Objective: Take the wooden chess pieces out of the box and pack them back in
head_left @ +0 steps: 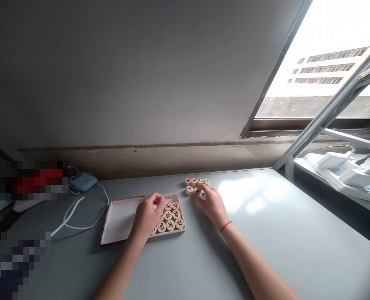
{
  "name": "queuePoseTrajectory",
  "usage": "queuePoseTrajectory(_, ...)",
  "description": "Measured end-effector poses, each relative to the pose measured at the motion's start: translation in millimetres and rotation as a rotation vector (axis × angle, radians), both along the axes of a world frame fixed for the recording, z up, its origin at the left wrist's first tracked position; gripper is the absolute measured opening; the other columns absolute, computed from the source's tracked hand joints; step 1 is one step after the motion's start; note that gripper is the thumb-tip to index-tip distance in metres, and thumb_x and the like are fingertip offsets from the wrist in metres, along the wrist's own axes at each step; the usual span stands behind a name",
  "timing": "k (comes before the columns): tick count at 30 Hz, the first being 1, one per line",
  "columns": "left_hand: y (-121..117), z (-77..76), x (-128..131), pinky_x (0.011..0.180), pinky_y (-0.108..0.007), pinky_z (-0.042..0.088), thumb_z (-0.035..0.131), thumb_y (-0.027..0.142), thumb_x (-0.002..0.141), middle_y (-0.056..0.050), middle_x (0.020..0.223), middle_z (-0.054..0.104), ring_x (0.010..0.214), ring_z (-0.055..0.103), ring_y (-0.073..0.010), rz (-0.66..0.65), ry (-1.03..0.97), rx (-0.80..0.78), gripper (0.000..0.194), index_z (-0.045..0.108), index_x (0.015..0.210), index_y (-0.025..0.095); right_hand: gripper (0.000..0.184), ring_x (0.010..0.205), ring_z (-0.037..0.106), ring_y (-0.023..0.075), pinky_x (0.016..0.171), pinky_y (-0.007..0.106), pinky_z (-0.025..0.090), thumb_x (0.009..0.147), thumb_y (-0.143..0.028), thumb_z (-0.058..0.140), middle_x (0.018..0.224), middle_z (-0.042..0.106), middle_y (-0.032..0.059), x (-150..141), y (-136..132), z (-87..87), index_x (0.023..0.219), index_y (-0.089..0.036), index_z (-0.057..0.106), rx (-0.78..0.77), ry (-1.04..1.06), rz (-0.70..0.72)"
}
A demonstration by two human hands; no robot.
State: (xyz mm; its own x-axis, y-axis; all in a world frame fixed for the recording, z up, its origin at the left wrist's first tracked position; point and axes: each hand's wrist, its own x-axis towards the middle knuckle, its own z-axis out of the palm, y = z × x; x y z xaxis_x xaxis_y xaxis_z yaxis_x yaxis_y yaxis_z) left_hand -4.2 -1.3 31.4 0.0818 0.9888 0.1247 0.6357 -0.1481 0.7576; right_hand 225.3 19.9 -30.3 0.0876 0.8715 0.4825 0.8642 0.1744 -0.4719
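An open cardboard box [185, 223] holds several round wooden Chinese chess pieces [170, 225] with black or red characters. Its lid [117, 223] is folded back flat on the left. My left hand [150, 211] hovers over the box's left part, thumb and fingers pinched together; whether they hold a piece is hidden. Right of the box, red-character pieces [194, 182] stand in a row on the table, with another piece [189, 190] in front of them. Beside that one, my right hand [210, 201] has its fingertips closed on a Chinese chess piece [197, 190], partly covered.
The grey table [266, 250] meets a wall at the back. On the left lie a blue device [82, 182] and a white cable [75, 227]. A shelf on the right carries a power strip with white plugs [361, 179]. A metal frame bar [322, 114] slants past the window.
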Motion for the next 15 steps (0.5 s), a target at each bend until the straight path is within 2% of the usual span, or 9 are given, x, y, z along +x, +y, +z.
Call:
queuePoseTrajectory(6,1.2,-1.5,-1.4,0.071,-0.027,0.046,0.042,0.042,0.084,-0.001,0.076,0.068,0.074,0.063,-0.0178,0.003,0.014,0.015,0.027,0.057,0.073,0.022,0.014,0.073,0.059,0.0199,0.064,0.030,0.041,0.078,-0.019,0.050,0.090,0.068,0.0032,-1.7,1.6,-7.5,0.089,-0.023,0.058,-0.034,-0.085,-0.071)
queuePoseTrajectory(12,-0.7,2.4,1.7,0.069,-0.027,0.047,0.042,0.042,0.082,-0.001,0.073,0.069,0.071,0.063,-0.0182,-0.002,0.019,0.017,0.027,0.057,0.071,0.023,0.011,0.067,0.057,0.0179,0.064,0.029,0.041,0.083,-0.024,0.048,0.083,0.067,0.0018,-1.4,7.3,-11.0,0.088,-0.023,0.058,-0.045,-0.029,-0.066)
queuePoseTrajectory(15,-1.2,3.7,2.6,0.068,-0.027,0.047,0.042,0.043,0.081,-0.001,0.073,0.069,0.071,0.063,-0.0183,-0.003,0.018,0.014,0.027,0.056,0.070,0.023,0.010,0.071,0.057,0.0187,0.064,0.030,0.041,0.084,-0.026,0.048,0.086,0.065,0.0032,-2.7,6.9,-9.9,0.088,-0.023,0.057,0.008,-0.028,-0.072)
